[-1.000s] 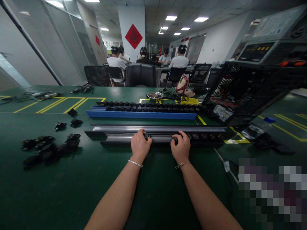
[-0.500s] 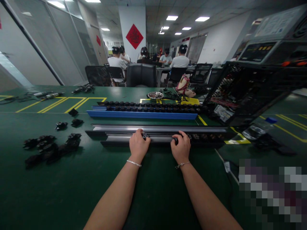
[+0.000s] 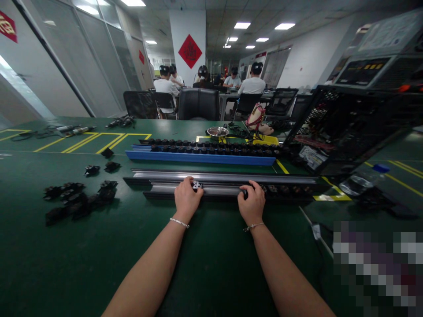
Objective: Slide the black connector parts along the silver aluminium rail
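My left hand [image 3: 187, 198] has thumb and fingers closed around a small black module [image 3: 196, 186] with a pale face, at the front rail's channel. To its right, my right hand [image 3: 251, 201] pinches another small black piece [image 3: 245, 193], mostly hidden by the fingers. Both hands rest over the front black rail [image 3: 161, 190], which has a silver channel. Several dark modules [image 3: 287, 190] sit in its right part. A second black rail [image 3: 158, 176] with a silver strip lies just behind, parallel to it.
Behind lies a blue rail [image 3: 198, 158] lined with black modules. Loose black modules [image 3: 79, 198] are heaped at left. A metal bowl [image 3: 217, 132], yellow tray [image 3: 265, 140], open computer case [image 3: 317, 127] and bottle [image 3: 360, 180] stand farther off. People sit at a far table.
My left hand has slid a little left along the front rail with its module, widening the gap between the hands. My right hand stays nearly in place. The view has turned slightly left.
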`<move>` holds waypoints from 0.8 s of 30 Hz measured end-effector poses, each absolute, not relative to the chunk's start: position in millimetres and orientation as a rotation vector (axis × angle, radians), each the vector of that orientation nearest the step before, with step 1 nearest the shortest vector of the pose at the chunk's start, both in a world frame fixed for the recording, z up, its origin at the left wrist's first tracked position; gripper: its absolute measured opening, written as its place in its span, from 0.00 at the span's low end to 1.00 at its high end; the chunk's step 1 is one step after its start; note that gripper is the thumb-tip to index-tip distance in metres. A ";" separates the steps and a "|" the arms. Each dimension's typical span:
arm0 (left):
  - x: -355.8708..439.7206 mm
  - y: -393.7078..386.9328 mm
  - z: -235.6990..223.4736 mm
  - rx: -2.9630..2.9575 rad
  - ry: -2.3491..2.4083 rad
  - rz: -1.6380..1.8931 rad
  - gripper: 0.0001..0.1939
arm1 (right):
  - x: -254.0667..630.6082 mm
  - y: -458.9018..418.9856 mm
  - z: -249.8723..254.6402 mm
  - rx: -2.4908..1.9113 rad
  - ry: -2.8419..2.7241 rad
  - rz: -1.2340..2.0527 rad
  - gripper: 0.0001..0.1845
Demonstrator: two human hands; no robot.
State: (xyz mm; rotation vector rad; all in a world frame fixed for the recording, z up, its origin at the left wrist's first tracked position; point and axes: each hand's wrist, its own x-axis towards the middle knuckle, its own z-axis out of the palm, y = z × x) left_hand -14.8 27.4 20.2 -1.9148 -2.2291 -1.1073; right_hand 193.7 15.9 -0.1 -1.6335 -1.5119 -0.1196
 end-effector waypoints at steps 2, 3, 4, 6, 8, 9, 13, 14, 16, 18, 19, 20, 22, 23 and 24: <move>-17.2 27.5 19.7 -1.906 -2.227 -1.115 0.19 | 193.9 16.3 -0.7 -1.630 -1.513 -0.120 0.10; -18.1 27.5 19.3 -1.900 -2.226 -1.120 0.18 | 194.0 16.4 -0.8 -1.629 -1.512 -0.119 0.10; -18.8 27.5 18.7 -1.893 -2.226 -1.125 0.18 | 194.0 16.4 -0.8 -1.628 -1.511 -0.119 0.10; -20.1 27.4 17.5 -1.875 -2.224 -1.135 0.18 | 194.0 16.4 -0.6 -1.630 -1.511 -0.120 0.10; -21.3 26.9 16.3 -1.841 -2.228 -1.144 0.18 | 193.9 16.3 -0.2 -1.635 -1.512 -0.120 0.09; -21.9 26.5 15.8 -1.821 -2.229 -1.150 0.18 | 193.8 16.2 0.0 -1.637 -1.513 -0.119 0.09; -23.7 24.7 15.2 -1.778 -2.227 -1.156 0.18 | 193.7 15.8 0.5 -1.625 -1.514 -0.117 0.10; -23.9 24.3 15.4 -1.771 -2.228 -1.150 0.17 | 193.8 15.6 0.7 -1.623 -1.513 -0.117 0.10; -24.1 23.8 15.5 -1.747 -2.234 -1.140 0.17 | 193.9 15.4 1.0 -1.625 -1.512 -0.113 0.11; -24.8 23.8 15.4 -1.712 -2.246 -1.147 0.16 | 194.1 15.2 1.4 -1.634 -1.514 -0.107 0.12; -25.3 24.0 15.2 -1.700 -2.252 -1.157 0.16 | 194.2 15.2 1.5 -1.639 -1.516 -0.104 0.13; -26.1 24.3 15.0 -1.695 -2.257 -1.165 0.16 | 194.3 15.2 1.6 -1.641 -1.517 -0.103 0.13; -28.2 25.0 14.3 -1.699 -2.268 -1.172 0.16 | 194.5 15.3 1.4 -1.634 -1.515 -0.105 0.13; -29.4 25.4 14.0 -1.701 -2.272 -1.170 0.16 | 194.6 15.4 1.2 -1.627 -1.512 -0.108 0.13; -30.6 25.7 13.8 -1.699 -2.277 -1.167 0.16 | 194.7 15.5 1.0 -1.620 -1.510 -0.109 0.13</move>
